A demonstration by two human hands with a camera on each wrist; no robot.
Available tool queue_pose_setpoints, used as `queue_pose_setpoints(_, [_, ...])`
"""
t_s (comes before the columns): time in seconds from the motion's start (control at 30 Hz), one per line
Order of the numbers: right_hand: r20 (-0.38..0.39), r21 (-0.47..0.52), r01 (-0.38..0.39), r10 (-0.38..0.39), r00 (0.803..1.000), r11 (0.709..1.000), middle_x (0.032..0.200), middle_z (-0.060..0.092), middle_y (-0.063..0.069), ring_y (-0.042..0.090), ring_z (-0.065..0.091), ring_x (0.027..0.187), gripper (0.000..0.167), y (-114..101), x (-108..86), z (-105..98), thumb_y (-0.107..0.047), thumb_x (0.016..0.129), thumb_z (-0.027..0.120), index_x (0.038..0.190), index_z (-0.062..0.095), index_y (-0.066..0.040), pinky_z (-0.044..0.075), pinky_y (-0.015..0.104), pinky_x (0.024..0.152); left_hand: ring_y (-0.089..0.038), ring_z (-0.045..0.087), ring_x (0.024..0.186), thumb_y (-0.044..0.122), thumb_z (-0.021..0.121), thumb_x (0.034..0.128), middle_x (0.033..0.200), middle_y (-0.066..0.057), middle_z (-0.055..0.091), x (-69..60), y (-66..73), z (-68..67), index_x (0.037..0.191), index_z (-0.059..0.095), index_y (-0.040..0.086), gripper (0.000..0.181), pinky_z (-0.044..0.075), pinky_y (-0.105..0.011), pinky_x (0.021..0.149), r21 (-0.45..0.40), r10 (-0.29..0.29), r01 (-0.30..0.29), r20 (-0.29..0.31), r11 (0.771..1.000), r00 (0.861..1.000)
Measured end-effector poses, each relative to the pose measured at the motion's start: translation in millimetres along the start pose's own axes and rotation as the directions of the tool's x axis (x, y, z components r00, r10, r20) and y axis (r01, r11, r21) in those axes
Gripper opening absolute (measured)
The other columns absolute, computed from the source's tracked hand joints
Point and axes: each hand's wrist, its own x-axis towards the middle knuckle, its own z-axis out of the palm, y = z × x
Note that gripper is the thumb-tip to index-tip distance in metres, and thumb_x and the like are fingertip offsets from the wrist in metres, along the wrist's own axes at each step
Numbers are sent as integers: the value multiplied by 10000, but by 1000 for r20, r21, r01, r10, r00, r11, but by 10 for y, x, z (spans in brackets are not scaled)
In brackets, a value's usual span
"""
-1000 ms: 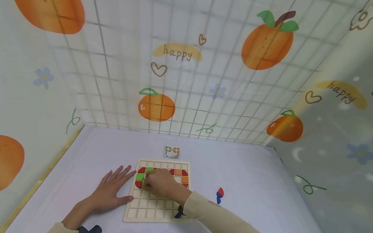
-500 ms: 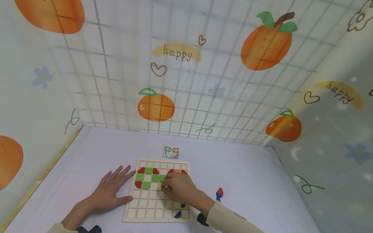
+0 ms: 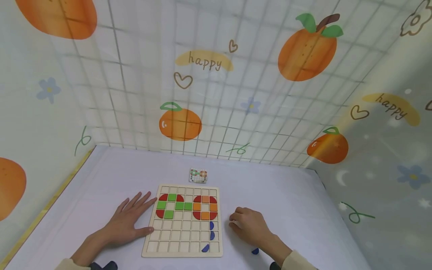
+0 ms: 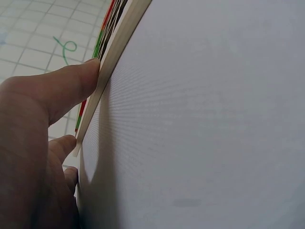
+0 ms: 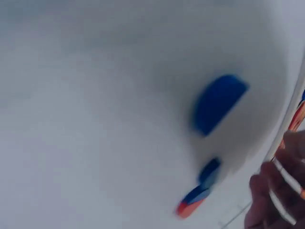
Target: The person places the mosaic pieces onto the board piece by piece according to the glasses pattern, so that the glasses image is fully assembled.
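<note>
My left hand lies spread beside the wooden grid board, thumb and a fingertip touching its left edge. In the left wrist view, the thumb rests against that edge. On the board, red, green and orange tiles form two ring-like shapes joined by a green tile. Blue half-round pieces sit in its lower right cells. My right hand is right of the board, fingers loosely bent, nothing visible in them. Near it lie a blue half-round piece and smaller blue and red pieces.
A small pattern card lies behind the board on the white tabletop. Behind the table hangs a printed curtain with oranges. A dark wrist strap shows at the lower left.
My right hand has left the board's left ring, passed over the middle and moved off to the right. The orange-and-red ring and blue pieces have come into sight. My left hand stays put.
</note>
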Motion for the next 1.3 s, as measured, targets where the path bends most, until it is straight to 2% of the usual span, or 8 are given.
queue_pose_setpoints(0.2, [-87,-81,-136,129,988,987,955,673,-12,155,603,799,242,227,-250,-45,-193,776,822,1001,753,-135,534,268,568,-387,138,1465,703,631,799,1594,-98,277,-15,-13,27,1515,405,190,909,76,-611,1138,6,-22,22,21,1000,1000])
queue_pose_setpoints(0.33, [-26,-38,-252,251,968,967,881,682,42,195,619,749,218,292,-359,-80,-98,769,801,979,745,-74,547,331,560,-396,149,1459,700,629,802,1588,-109,287,-24,-12,33,1509,413,186,900,93,-619,1130,7,-8,8,5,1000,1000])
queue_pose_setpoints(0.4, [7,1,-276,276,961,961,831,668,36,170,613,716,192,301,-390,-83,-54,766,795,951,745,-53,544,318,574,-391,144,1461,700,627,804,1589,-106,285,-24,-12,34,1511,410,188,899,93,-615,1132,9,-8,8,5,1000,1000])
queue_pose_setpoints(0.63, [-5,129,-265,268,963,955,779,649,-38,96,609,698,130,321,-411,-36,8,750,808,821,749,-84,517,220,588,-380,129,1467,696,633,801,1596,-94,273,-26,-24,48,1516,402,197,901,77,-600,1140,8,-11,11,17,1000,1000])
queue_pose_setpoints(0.9, [37,219,-283,281,959,934,756,657,-43,57,556,647,192,371,-294,-45,38,745,812,741,715,-128,492,194,546,-376,123,1470,725,606,802,1600,-87,263,-19,-43,71,1522,390,209,912,68,-593,1145,19,-13,13,16,1000,1000])
queue_pose_setpoints(1.07, [62,171,-295,289,955,940,747,622,-57,69,540,645,169,406,-199,-50,-48,743,824,853,718,-119,514,238,577,-376,125,1469,723,615,795,1598,-88,269,-18,-46,58,1520,395,208,916,69,-599,1142,16,-21,20,14,1000,1000])
queue_pose_setpoints(1.17, [36,111,-297,294,955,949,759,609,-60,64,529,641,233,395,-140,-69,-108,728,836,938,734,-103,507,243,581,-374,126,1469,711,628,795,1596,-89,274,-12,-37,40,1517,400,204,911,72,-604,1140,8,-18,18,12,1000,1000])
queue_pose_setpoints(1.3, [-7,92,-292,294,956,952,733,579,-84,57,506,608,204,294,-11,-107,-96,745,804,943,759,-106,467,225,522,-370,125,1470,699,639,795,1596,-87,274,-1,-25,19,1517,400,208,906,72,-604,1139,1,-15,15,16,1000,1000])
